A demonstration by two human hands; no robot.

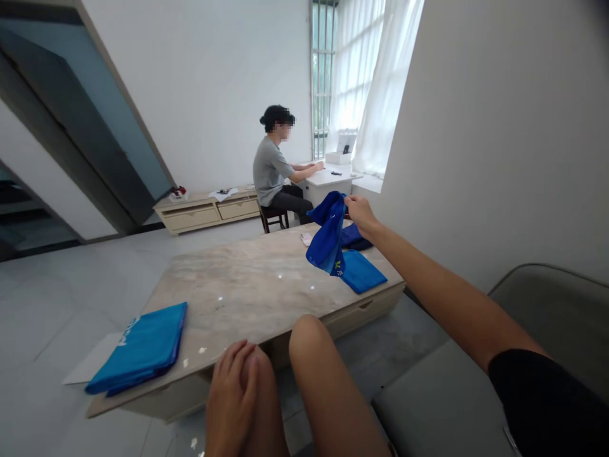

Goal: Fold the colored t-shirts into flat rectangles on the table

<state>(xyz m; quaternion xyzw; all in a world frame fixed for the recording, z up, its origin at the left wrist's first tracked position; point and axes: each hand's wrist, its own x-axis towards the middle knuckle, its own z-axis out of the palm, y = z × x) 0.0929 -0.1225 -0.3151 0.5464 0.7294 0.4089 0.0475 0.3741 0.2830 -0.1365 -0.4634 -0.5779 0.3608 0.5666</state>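
My right hand [360,212] is stretched out over the far right of a marble-topped low table [247,279] and pinches a blue cloth [328,235], which hangs crumpled above the tabletop. Under it lie more blue cloths [361,270], one flat at the table's right edge and a darker one behind. My left hand [234,393] rests flat on my left knee, fingers together, holding nothing. A folded stack of blue cloths [140,348] lies at the table's near left corner.
I sit on a grey sofa [476,381] at the right. A person in a grey shirt [276,168] sits on a stool at a white desk [328,179] by the curtained window. A low drawer cabinet [209,209] stands along the back wall. A small phone-like object [306,238] lies on the table.
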